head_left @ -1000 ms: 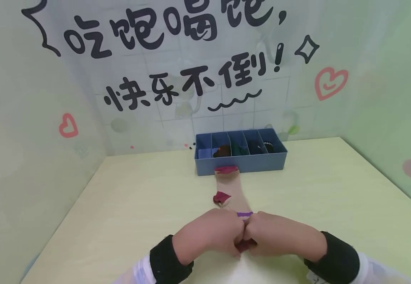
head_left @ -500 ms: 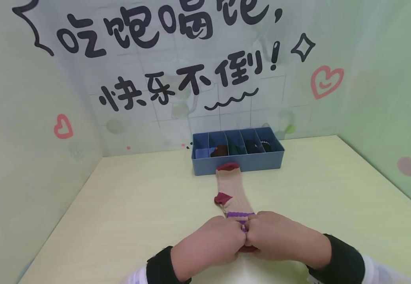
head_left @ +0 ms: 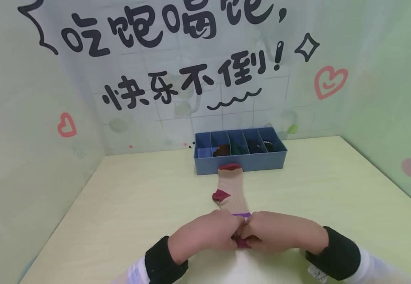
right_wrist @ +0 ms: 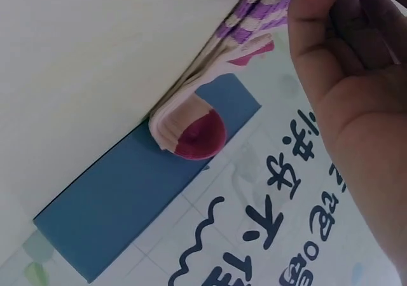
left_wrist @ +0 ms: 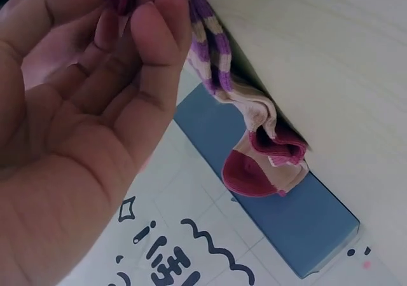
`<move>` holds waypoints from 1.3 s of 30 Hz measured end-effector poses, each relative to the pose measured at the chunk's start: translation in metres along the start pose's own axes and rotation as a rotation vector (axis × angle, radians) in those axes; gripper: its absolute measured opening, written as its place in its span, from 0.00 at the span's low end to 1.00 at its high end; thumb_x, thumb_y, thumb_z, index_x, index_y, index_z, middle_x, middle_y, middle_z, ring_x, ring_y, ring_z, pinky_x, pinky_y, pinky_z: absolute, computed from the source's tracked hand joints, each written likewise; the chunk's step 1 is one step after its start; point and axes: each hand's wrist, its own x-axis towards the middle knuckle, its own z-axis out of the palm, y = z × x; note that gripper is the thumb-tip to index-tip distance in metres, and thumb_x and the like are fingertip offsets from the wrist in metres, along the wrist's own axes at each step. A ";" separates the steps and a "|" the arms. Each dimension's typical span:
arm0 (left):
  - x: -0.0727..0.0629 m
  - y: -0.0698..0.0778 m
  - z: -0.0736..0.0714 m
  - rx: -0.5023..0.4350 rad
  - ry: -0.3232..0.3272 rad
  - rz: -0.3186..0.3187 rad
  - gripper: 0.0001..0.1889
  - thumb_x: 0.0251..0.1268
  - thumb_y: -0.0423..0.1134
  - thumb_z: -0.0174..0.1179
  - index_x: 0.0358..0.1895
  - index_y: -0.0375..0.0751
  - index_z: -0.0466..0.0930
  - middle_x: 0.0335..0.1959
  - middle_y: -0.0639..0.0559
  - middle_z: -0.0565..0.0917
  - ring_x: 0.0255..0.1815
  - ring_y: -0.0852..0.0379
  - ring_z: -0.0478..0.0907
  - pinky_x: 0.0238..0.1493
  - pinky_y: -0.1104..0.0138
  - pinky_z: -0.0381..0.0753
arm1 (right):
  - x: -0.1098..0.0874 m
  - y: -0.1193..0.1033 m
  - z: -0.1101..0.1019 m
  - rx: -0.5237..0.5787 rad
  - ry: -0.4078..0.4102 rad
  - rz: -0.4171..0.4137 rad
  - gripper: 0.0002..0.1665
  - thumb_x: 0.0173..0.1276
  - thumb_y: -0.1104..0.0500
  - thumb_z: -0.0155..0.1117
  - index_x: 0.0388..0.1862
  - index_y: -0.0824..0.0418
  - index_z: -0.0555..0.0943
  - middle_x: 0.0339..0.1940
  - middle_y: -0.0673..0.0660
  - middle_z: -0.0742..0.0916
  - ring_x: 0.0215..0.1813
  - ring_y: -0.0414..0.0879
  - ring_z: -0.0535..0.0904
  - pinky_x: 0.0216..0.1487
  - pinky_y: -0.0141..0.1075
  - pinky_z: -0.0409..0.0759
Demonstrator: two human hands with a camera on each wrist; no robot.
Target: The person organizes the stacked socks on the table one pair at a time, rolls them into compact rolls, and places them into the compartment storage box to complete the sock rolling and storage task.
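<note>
A beige sock (head_left: 231,185) with a crimson toe and heel and purple stripes lies lengthwise on the table, its toe against the front of a blue divided box (head_left: 241,162). My left hand (head_left: 209,232) and right hand (head_left: 280,232) meet over the near end and pinch its crimson cuff (head_left: 242,242). In the left wrist view, the left fingertips (left_wrist: 152,35) press on dark crimson fabric. The striped part of the sock (right_wrist: 254,13) runs up to the right fingers in the right wrist view. Layered fabric there suggests two socks stacked; the hands hide most of the cuff.
Inside the box, separate compartments hold dark rolled items, among them a brown one (head_left: 222,150) and a black one with white lettering (head_left: 268,146). A curtain with printed writing (head_left: 191,79) hangs behind the pale table (head_left: 148,189), and green side walls flank it.
Both hands have shifted slightly forward over the sock since half a second ago, covering most of the purple stripes. They keep pinching the cuff. The box stays in place.
</note>
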 end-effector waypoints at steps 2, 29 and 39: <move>0.000 0.000 -0.001 -0.013 0.019 -0.026 0.07 0.67 0.37 0.73 0.36 0.50 0.82 0.20 0.60 0.72 0.22 0.64 0.68 0.28 0.73 0.67 | 0.002 0.006 -0.002 0.070 0.015 -0.007 0.06 0.72 0.62 0.74 0.42 0.52 0.92 0.33 0.40 0.89 0.33 0.28 0.76 0.47 0.24 0.83; 0.001 0.003 -0.003 0.111 0.058 -0.099 0.12 0.69 0.37 0.71 0.26 0.47 0.81 0.18 0.57 0.71 0.21 0.62 0.68 0.28 0.73 0.67 | 0.003 0.005 -0.001 -0.298 0.122 -0.042 0.08 0.65 0.53 0.81 0.41 0.49 0.90 0.33 0.39 0.90 0.37 0.31 0.81 0.63 0.44 0.81; 0.003 -0.004 -0.004 0.028 0.028 -0.128 0.04 0.68 0.36 0.71 0.33 0.47 0.89 0.19 0.58 0.78 0.23 0.62 0.71 0.31 0.72 0.72 | -0.002 -0.007 0.003 -0.702 0.190 -0.145 0.06 0.65 0.46 0.80 0.39 0.42 0.93 0.41 0.41 0.93 0.45 0.40 0.84 0.63 0.58 0.81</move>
